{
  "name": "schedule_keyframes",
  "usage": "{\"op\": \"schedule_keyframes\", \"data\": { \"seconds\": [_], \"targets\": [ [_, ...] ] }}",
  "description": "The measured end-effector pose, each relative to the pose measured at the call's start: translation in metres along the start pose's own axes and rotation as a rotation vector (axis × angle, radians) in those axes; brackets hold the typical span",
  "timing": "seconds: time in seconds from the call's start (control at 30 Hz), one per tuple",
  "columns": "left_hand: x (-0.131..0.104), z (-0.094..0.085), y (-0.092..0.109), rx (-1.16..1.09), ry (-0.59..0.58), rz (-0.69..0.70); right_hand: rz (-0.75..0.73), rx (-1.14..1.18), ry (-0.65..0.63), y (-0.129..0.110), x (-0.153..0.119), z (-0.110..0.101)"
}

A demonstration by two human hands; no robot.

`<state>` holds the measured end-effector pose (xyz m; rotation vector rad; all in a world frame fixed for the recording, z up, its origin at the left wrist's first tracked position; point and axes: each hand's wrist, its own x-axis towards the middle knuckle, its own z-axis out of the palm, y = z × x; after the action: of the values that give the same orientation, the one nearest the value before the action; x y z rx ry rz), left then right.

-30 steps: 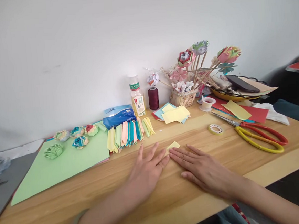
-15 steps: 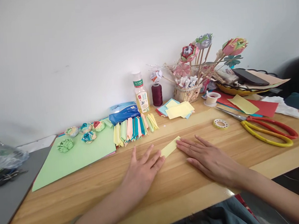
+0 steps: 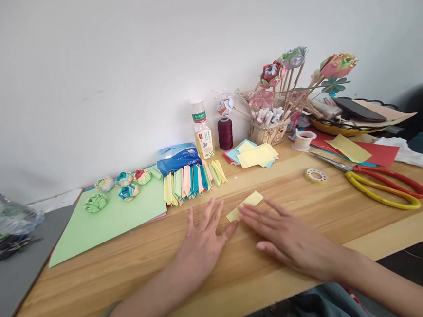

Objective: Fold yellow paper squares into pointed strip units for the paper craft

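Note:
A small pale yellow paper strip (image 3: 252, 200) lies slanted on the wooden table between my hands. My left hand (image 3: 205, 239) rests with fingers spread, its thumb near the strip's lower left end. Over the strip's lower edge lie the fingertips of my right hand (image 3: 289, 235), which is flat with its fingers stretched out. Behind the strip stands a row of folded paper pieces (image 3: 191, 182) in yellow, green, pink and blue. Yellow and blue paper pieces (image 3: 257, 156) are stacked farther back.
Scissors (image 3: 385, 179) and a tape roll (image 3: 315, 175) lie at the right. A green sheet (image 3: 110, 230) with several paper flowers is at the left. Along the wall stand a bottle (image 3: 204, 134), a thread spool (image 3: 225, 134) and a flower basket (image 3: 268, 132).
My right hand has slid left along the strip, from its upper right end toward its lower left end. My left fingers have come off the strip's end. The view has shifted slightly.

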<state>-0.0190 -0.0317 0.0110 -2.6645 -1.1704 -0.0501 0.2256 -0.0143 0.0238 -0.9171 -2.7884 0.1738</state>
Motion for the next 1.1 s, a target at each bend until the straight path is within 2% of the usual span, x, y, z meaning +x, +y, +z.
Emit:
{"op": "schedule_keyframes", "data": {
  "seconds": [0.07, 0.13, 0.3, 0.4, 0.5, 0.6, 0.67, 0.8, 0.87, 0.97, 1.03, 1.1],
  "targets": [
    [-0.001, 0.002, -0.001, -0.005, 0.005, 0.006, -0.037, 0.089, -0.089, -0.003, 0.004, 0.0],
    [-0.002, 0.003, -0.002, -0.017, -0.012, 0.01, -0.015, 0.114, -0.125, 0.005, 0.003, 0.001],
    [-0.002, 0.003, -0.004, -0.063, -0.054, 0.002, 0.125, 0.074, -0.058, 0.04, -0.013, 0.003],
    [-0.003, 0.005, -0.005, -0.112, -0.044, 0.007, 0.21, 0.027, -0.039, 0.051, -0.019, 0.001],
    [-0.005, 0.009, -0.008, -0.172, -0.008, 0.026, 0.295, -0.025, -0.003, 0.053, -0.021, -0.001],
    [-0.006, 0.013, -0.01, -0.211, 0.019, 0.031, 0.353, -0.035, 0.11, 0.05, -0.019, -0.002],
    [-0.005, 0.014, -0.012, -0.231, 0.02, 0.039, 0.348, 0.014, 0.15, 0.047, -0.015, -0.001],
    [0.001, 0.01, -0.018, -0.273, 0.009, 0.078, 0.291, 0.157, 0.147, 0.038, -0.002, 0.0],
    [0.005, 0.008, -0.02, -0.294, 0.046, 0.097, 0.306, 0.2, 0.183, 0.034, 0.003, 0.001],
    [0.01, 0.002, -0.018, -0.365, 0.193, 0.083, 0.37, 0.189, 0.242, 0.028, 0.004, 0.0],
    [0.014, -0.005, -0.012, -0.47, 0.306, 0.004, 0.435, 0.13, 0.27, 0.022, 0.003, 0.0],
    [0.018, -0.012, -0.004, -0.614, 0.338, -0.146, 0.441, 0.068, 0.296, 0.016, 0.003, 0.001]
  ]
}}
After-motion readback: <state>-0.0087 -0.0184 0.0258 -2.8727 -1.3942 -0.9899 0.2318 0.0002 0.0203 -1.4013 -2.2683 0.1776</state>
